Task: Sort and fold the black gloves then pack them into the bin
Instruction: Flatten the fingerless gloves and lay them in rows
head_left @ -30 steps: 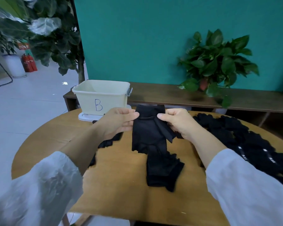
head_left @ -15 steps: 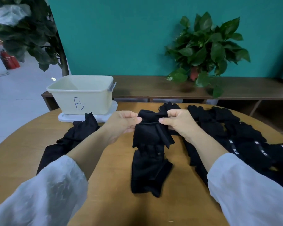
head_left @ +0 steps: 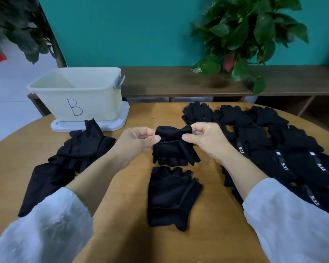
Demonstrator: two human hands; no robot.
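A black fingerless glove (head_left: 174, 149) hangs above the middle of the round wooden table (head_left: 122, 215). My left hand (head_left: 139, 140) pinches its left upper edge and my right hand (head_left: 205, 139) pinches its right upper edge. Below it a second black fingerless glove (head_left: 172, 198) lies flat on the table. The cream bin (head_left: 78, 93) marked "B" stands at the back left on its white lid (head_left: 122, 118); no gloves show inside it. A pile of black gloves (head_left: 277, 149) covers the table's right side. A smaller heap of black gloves (head_left: 70, 160) lies left, partly hidden by my left forearm.
A low wooden bench (head_left: 198, 82) runs along the teal wall behind the table, with a potted green plant (head_left: 245, 33) on it. A large-leaved plant (head_left: 17, 25) stands at the far left. Bare tabletop shows between bin and right pile.
The two gloves have come apart: the upper one is lifted off the lower, which stays on the table. My view has moved closer and tilted down.
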